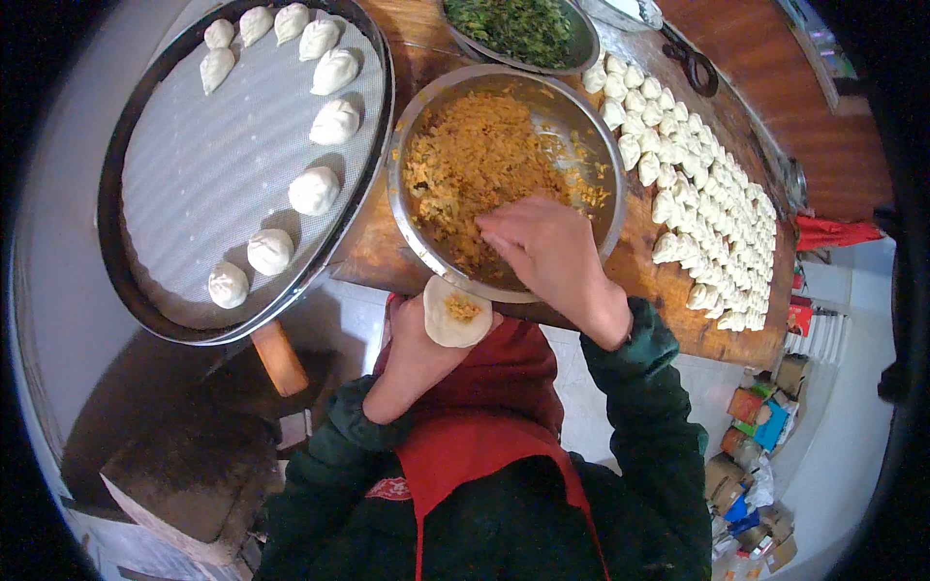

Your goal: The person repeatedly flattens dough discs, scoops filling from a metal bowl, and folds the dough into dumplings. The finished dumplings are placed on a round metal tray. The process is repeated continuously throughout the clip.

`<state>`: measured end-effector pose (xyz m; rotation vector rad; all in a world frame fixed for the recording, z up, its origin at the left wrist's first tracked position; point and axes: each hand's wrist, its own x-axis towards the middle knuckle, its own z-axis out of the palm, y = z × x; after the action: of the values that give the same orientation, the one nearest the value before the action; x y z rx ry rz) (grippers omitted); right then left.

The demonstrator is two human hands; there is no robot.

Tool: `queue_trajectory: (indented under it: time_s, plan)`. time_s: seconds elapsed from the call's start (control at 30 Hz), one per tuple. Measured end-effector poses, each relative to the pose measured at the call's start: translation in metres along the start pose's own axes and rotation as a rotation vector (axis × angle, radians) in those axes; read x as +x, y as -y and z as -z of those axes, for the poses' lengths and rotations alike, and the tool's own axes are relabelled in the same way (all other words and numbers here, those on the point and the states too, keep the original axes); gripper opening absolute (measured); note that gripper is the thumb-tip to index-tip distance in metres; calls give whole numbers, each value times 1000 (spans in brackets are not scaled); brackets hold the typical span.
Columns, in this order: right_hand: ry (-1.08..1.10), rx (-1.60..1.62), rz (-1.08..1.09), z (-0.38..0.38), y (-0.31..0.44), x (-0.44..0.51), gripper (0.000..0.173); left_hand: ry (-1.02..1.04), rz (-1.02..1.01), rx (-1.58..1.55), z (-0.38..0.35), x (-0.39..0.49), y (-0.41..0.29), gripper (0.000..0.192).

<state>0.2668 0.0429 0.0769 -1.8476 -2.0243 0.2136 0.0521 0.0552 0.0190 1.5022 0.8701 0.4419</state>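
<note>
My left hand [414, 352] holds a round dough wrapper [456, 335] just below the bowl's near rim. A small heap of orange filling [462, 308] lies on the wrapper. Over the steel mixing bowl [430, 256], my right hand [541, 243] reaches in from the lower right. Its fingers are bunched and pointing at the chopped orange filling [479, 145]; whether they pinch any is hidden. To the left, a round steamer tray [211, 174] with a mesh liner carries several pleated buns [314, 191] along its edge.
A bowl of chopped greens [512, 33] stands behind the mixing bowl. Many small folded dumplings [697, 167] fill the right of the wooden table [726, 350]. Black-handled scissors [694, 69] lie at the back. A wooden handle [280, 359] juts out below the tray. Boxes [726, 483] are piled lower right.
</note>
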Motion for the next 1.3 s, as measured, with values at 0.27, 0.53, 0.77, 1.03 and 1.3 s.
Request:
queue_trajectory:
  time_s: [0.27,0.53,0.77,1.03,1.3]
  plan:
    - [-126,216,-244,6,25,-41,15,-8,-25,-141,-4,4,0,40]
    - [-362,-3,-51,-13,54,-78,30,-24,-48,-17,0,-1,-6,37]
    - [-353,59,117,-31,64,-107,30,-70,-20,-206,-9,-9,-1,37]
    - [-297,16,-178,7,14,-38,11,-162,16,-42,-8,-11,0,44]
    - [2,-19,-10,7,8,-13,11,-79,-69,-37,9,6,-6,48]
